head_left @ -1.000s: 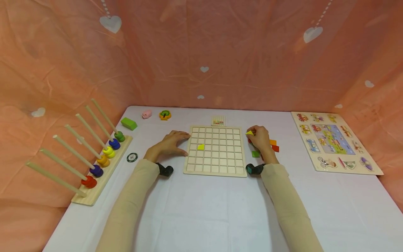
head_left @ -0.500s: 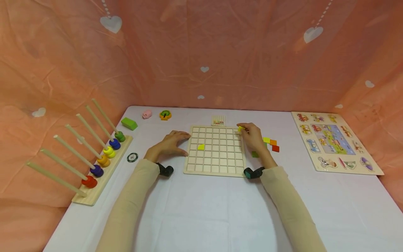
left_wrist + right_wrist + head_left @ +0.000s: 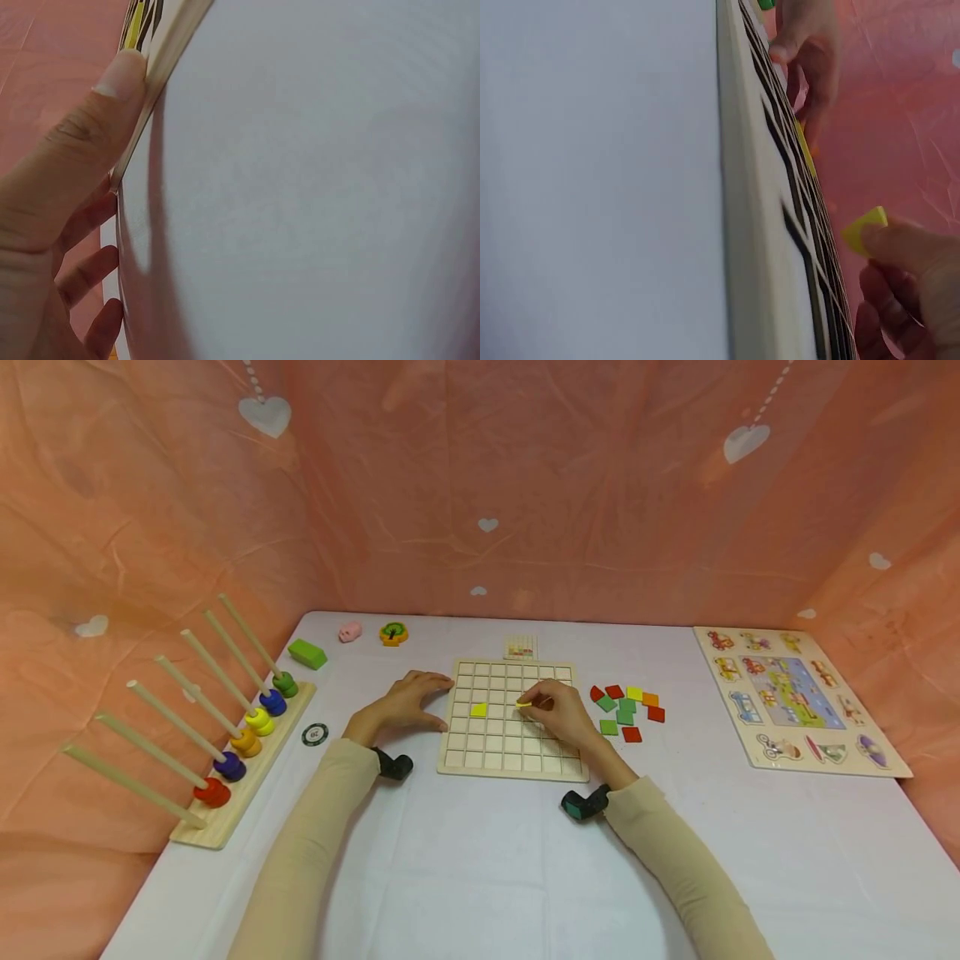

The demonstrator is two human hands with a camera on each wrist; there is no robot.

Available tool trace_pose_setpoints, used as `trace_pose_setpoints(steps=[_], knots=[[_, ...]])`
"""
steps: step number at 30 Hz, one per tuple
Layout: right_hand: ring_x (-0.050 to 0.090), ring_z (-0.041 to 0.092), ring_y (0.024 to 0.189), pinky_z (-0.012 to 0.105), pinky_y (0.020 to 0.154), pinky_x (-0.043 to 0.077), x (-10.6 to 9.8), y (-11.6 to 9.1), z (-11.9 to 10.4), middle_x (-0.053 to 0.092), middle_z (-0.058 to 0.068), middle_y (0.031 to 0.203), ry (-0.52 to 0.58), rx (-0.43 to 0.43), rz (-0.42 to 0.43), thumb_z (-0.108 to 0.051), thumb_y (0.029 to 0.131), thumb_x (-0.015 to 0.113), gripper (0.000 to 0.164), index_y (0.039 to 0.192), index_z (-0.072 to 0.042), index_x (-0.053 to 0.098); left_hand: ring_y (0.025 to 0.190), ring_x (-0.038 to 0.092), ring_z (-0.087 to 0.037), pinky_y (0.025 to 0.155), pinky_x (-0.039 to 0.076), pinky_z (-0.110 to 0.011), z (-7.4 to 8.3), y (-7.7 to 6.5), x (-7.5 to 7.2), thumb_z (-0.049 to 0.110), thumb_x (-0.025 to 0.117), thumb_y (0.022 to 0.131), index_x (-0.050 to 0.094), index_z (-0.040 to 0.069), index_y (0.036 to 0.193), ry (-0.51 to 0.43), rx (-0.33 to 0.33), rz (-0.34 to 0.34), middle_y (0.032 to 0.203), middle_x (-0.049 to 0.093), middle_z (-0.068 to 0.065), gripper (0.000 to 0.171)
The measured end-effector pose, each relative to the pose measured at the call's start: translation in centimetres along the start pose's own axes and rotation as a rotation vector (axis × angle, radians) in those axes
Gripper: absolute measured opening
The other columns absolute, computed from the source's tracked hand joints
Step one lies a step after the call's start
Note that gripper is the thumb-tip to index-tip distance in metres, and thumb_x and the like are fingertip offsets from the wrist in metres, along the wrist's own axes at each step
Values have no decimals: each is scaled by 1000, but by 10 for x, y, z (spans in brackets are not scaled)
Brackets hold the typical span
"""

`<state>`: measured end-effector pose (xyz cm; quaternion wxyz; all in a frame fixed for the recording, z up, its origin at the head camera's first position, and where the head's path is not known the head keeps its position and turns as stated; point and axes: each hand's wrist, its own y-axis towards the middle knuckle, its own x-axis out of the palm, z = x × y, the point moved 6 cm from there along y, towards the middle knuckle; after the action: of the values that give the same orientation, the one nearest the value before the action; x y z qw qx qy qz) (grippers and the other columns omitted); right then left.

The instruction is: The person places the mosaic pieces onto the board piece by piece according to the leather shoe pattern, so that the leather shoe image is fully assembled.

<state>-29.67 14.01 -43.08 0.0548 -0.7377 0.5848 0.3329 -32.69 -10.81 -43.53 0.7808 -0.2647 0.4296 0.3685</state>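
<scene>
White-clothed desk (image 3: 472, 868): my right hand (image 3: 561, 713) is pinching a yellow tile (image 3: 861, 234) over the grid board (image 3: 497, 727), relaxed left hand (image 3: 406, 702) touching its left edge, one yellow piece (image 3: 478, 710) lying placed, loose tiles (image 3: 626, 717) apparently waiting alongside.

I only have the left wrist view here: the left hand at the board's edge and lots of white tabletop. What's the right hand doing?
Observer: The right hand is pinching a yellow piece over the grid board.
Operator: Any loose pieces about?
Observer: Yes, loose red, green, orange and yellow pieces lie to the right of the board.
Operator: And past the board's far edge?
Observer: A small card with a coloured pattern lies there.
</scene>
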Motion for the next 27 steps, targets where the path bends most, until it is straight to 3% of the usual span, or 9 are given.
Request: trace_pose_setpoints(steps=[7, 15, 27], knots=[[53, 13, 73, 24, 62, 43, 12, -1, -4, 64, 2, 87, -111, -99, 23, -11, 81, 73, 7, 88, -9, 74, 134, 25, -28, 109, 19, -50, -2, 1, 1, 36, 79, 73, 43, 10, 140, -10, -8, -5, 147, 34, -9, 80], [59, 18, 81, 28, 65, 47, 16, -3, -11, 64, 7, 91, -157, -150, -51, -11, 83, 70, 13, 94, -6, 75, 133, 26, -29, 108, 19, -50, -1, 1, 0, 36, 79, 73, 43, 10, 140, -4, -10, -3, 147, 34, -10, 80], [52, 12, 69, 23, 59, 43, 20, -2, -15, 63, 5, 82, -211, -97, 11, -12, 80, 74, 7, 83, -6, 74, 134, 25, -28, 108, 20, -50, -2, 1, 1, 36, 79, 73, 42, 10, 140, -5, -10, -4, 147, 34, -10, 81]])
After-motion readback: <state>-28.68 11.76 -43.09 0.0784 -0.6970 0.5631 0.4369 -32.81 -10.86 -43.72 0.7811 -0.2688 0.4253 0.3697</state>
